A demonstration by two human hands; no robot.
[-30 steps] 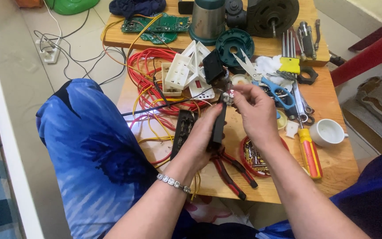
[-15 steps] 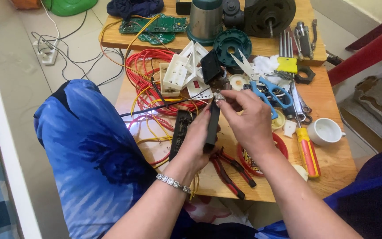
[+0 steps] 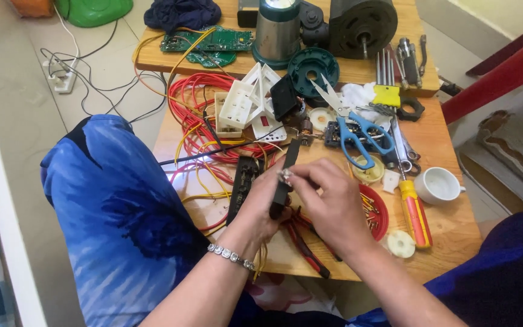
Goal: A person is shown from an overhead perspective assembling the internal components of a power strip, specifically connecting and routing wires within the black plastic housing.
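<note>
Both hands are over the near edge of the wooden table [image 3: 449,236]. Left hand [image 3: 261,203] is wrapped around a long black strip part [image 3: 286,175], and right hand [image 3: 328,203] pinches a small metal bit [image 3: 286,176] at its side. Red-handled pliers [image 3: 304,242] lie just under them.

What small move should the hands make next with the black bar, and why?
Probably steady the black bar in the left hand while the right hand turns the small metal piece: its fingertips already pinch that piece against the bar.
</note>
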